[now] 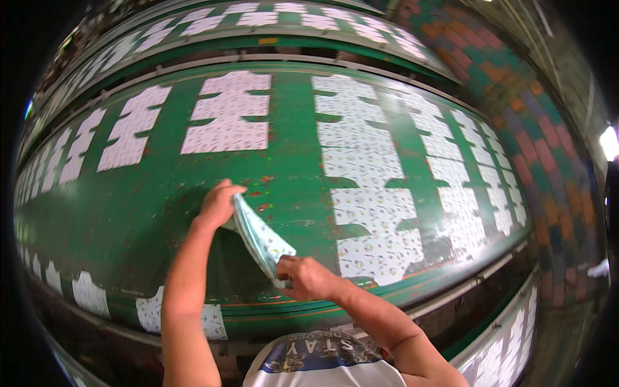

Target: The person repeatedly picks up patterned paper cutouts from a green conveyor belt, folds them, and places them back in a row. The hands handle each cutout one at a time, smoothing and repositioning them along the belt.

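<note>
Stretched between my two hands is a folded fabric piece (261, 233), pale blue-white with a small coloured print. My left hand (218, 204) pinches its far end, and my right hand (307, 277) grips the near end at its lower right corner. The cloth hangs on a slant just over the green printing table (293, 193); whether any part touches the surface I cannot tell. To the right, a column of white printed fabric panels (377, 213) lies flat. Beyond my left hand rest pinkish printed panels (229, 109).
Further printed panels (451, 171) run in rows to the right, and others (132, 132) to the left. Some hang over the table's near edge (90, 293). A second long table (258, 40) stands behind, and a brick-patterned floor (538, 135) lies at the right.
</note>
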`<state>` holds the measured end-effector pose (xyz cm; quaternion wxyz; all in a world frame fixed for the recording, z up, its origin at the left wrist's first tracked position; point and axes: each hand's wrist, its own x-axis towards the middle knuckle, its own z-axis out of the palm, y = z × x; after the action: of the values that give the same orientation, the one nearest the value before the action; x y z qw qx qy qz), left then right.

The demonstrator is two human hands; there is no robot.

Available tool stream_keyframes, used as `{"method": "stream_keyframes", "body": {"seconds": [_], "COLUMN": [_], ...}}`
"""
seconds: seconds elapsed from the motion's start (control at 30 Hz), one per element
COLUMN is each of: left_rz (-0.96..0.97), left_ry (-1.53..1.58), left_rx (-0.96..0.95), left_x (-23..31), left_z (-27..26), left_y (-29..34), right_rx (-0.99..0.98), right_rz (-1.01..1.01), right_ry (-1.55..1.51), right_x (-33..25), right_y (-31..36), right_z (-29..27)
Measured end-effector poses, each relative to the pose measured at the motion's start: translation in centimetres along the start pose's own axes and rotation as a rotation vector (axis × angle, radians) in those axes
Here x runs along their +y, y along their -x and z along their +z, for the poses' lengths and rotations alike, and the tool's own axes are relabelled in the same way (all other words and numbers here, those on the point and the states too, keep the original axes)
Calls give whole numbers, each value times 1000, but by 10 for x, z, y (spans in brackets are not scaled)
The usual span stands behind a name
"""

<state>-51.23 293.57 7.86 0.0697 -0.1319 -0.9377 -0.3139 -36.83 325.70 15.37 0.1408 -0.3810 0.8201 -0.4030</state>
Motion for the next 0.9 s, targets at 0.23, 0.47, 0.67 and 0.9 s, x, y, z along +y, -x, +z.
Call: {"method": "stream_keyframes", "body": {"seconds": [0.23,0.47,0.67,0.9], "left_rz": [135,-155,-318,-381], "left_ry": [544,1331,1282,1259], "left_rx": [111,-27,-2,-48], "left_x": [37,129,187,259], "left_z": [-58,-43,6,93], "left_y": [40,89,104,114], "right_rx": [329,768,765,1061], "right_rz": [311,331,600,442], "right_ry": [-295,-1567,-880,-592], "right_x": [-4,10,25,90], "right_y": [104,172,189,285], "right_z": [5,-5,30,-50]}}
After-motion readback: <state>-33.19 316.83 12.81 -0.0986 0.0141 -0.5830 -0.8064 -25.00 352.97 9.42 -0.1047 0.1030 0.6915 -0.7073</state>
